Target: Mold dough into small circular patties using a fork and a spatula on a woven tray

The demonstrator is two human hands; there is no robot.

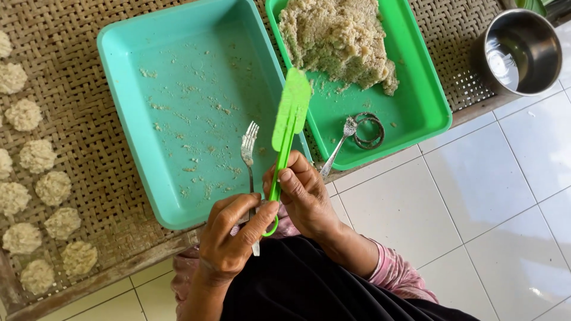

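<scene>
Head view showed the right hand (303, 193) gripping a green spatula (288, 122), blade pointing away over the teal tray (128, 89). Left hand (229, 238) clasped a fork (248, 160) just beside it, tines likewise away.

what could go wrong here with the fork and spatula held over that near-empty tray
The left hand pinches the fork low on its handle, so it could slip. The green spatula in the right hand carries crumbs that may fall outside the teal tray. The tray overhangs the mat edge and might tip if pressed.
</scene>
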